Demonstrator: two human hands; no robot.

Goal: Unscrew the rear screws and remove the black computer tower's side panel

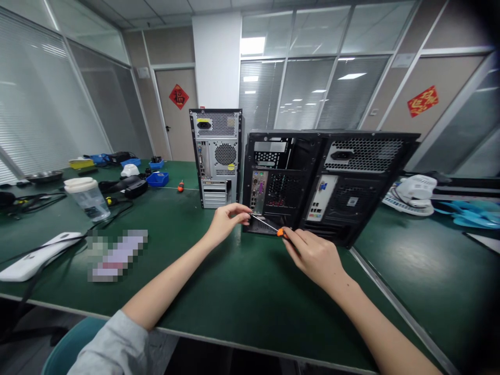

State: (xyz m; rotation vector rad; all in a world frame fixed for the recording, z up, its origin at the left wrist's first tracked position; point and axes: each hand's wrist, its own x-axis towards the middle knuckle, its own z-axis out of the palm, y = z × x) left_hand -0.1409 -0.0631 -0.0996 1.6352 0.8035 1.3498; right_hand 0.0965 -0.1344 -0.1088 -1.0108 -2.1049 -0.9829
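Broadly, the green desk [242, 291] carries a black computer case [328, 182] lying with its rear panel toward the near edge. Both forearms reach forward over the desk. The right hand [316, 258], wrist bent slightly, has its grip closed around the orange handle of a screwdriver [269, 227]. The left hand [226, 221] pinches the screwdriver's tip at the case's lower left corner.

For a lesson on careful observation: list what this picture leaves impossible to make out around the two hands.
Head view:
- Screwdriver tip: too small, lost against the black case.
- Its handle: mostly hidden inside the right hand.
- What the left hand fingers pinch: too small.
- Flat thing on the table: blurred.
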